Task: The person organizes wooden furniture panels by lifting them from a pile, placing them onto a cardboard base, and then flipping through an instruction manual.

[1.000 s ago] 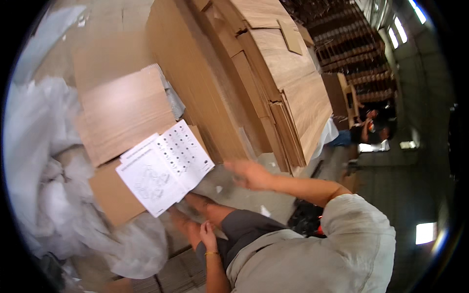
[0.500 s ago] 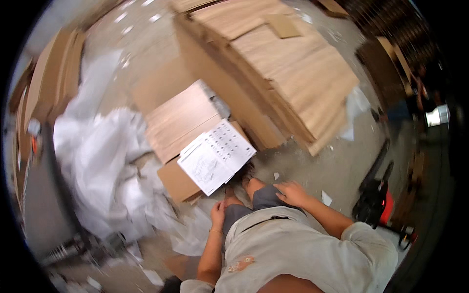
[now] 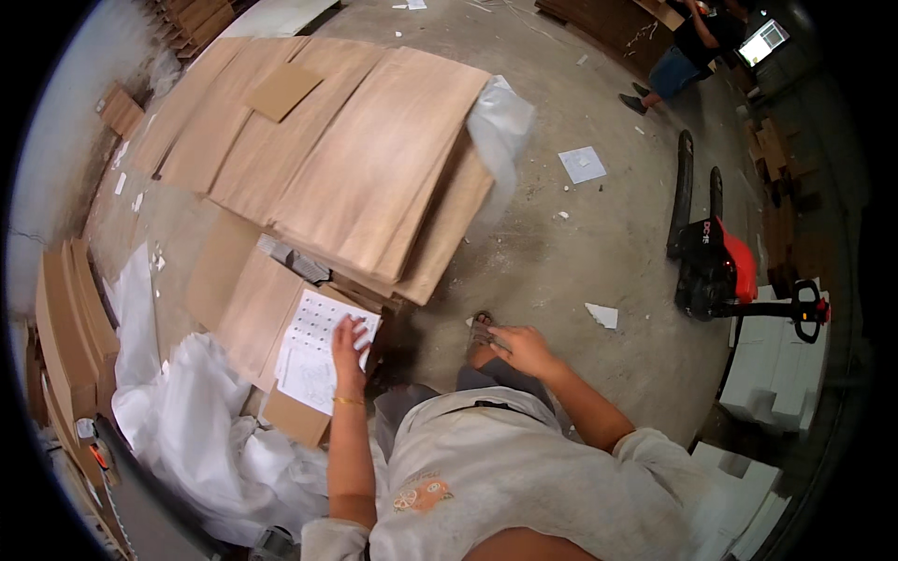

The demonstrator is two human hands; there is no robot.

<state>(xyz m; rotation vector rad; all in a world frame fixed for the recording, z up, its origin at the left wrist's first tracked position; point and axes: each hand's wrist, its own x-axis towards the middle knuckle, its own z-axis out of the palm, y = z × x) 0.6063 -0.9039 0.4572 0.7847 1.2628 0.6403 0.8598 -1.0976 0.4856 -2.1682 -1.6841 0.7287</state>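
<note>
My left hand, fingers parted and slightly bent, is over the right part of a printed instruction sheet; I cannot tell whether it touches the paper. The sheet lies on a wood-grain panel and brown cardboard. My right hand holds nothing; its fingers stretch out in front of my leg, above my sandalled foot. A grey metallic-looking bundle sits between the lower panel and a big stack of wood-grain panels.
A loose brown square tops the stack. Crumpled white foam wrap is heaped to my left. On the right stand a red and black pallet truck and white foam blocks. Another person is at the far right.
My view has turned to the right. My left hand has risen from beside my knee to over the sheet. My right hand has come off my thigh, fingers forward.
</note>
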